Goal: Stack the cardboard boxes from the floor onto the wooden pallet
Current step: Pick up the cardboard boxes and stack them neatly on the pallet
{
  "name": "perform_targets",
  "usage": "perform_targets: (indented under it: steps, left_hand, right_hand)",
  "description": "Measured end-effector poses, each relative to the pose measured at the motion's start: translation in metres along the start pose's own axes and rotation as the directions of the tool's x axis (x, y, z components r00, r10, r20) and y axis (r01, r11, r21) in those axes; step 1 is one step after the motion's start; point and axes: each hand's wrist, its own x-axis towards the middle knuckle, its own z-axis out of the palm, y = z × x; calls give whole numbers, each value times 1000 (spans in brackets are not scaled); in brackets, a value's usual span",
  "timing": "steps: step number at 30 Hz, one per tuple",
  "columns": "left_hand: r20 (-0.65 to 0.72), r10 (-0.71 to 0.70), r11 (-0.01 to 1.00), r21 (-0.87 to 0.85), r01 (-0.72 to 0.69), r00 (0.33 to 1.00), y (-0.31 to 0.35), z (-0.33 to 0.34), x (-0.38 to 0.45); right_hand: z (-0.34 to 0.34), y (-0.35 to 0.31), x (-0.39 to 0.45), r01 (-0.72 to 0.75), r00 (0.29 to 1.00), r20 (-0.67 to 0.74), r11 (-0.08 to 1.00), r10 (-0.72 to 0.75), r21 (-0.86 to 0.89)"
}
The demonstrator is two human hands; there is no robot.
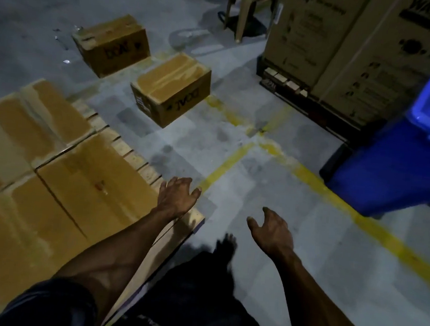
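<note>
Both hands are held out in front of the person, holding nothing. The left hand [177, 196] hovers over the near corner of the wooden pallet [141, 163], its fingers [181, 183] spread and relaxed. The right hand [271, 230] hangs over the bare concrete floor [272, 183], well apart from any box, its fingers loosely curled and released.

Several taped cardboard boxes already sit on the pallet, packed side by side; the nearest stacked box [98, 178] lies just left of the left forearm, and the slat ends of the pallet show along their right edge. Two cardboard boxes are on the floor beyond the pallet: the nearer floor box [171, 88] stands close to the pallet's far corner, and the farther floor box [112, 43] sits just behind it to the left, apart from it.

Yellow painted lines [335, 196] cross the floor. A blue bin [401, 158] stands at the right, with large printed cartons [348, 52] on a dark pallet behind it, and a plastic chair [248, 9] is at the top. The person's dark trousers fill the bottom of the view.
</note>
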Motion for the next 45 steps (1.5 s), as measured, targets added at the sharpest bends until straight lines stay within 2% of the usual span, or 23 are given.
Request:
perform_targets:
  steps: [8,12,18,23,28,32,40,45]
  left_hand:
    - [-26,-45,999,5,45,999,106,-74,156]
    - [-55,-87,996,-16,87,995,142,-98,223]
    - [-96,-229,973,-38,227,969,176,-105,338]
    - [-137,-352,935,-82,344,926,226,-147,416]
    - [-213,-445,894,-166,416,870,255,-197,483]
    - [-209,-533,839,-256,480,820,251,-218,536]
    - [-178,-714,678,-420,603,678,187,-265,671]
    - [-143,-819,542,-509,669,555,152,-333,732]
  right_hand:
    - [-125,-26,173,95,995,-23,994,-96,-62]
    - [-163,-33,267,150,988,42,986,-148,-70]
    - [-219,-44,428,299,952,114,942,-284,-152]
    - [-293,-77,542,438,899,139,869,-416,-231]
    - [-356,-151,628,564,825,192,793,-531,-230]
    - [-373,-211,687,634,773,219,740,-595,-225]
    - [-365,-372,825,766,643,322,601,-695,-230]
    - [-375,-478,885,865,501,375,465,-780,-189]
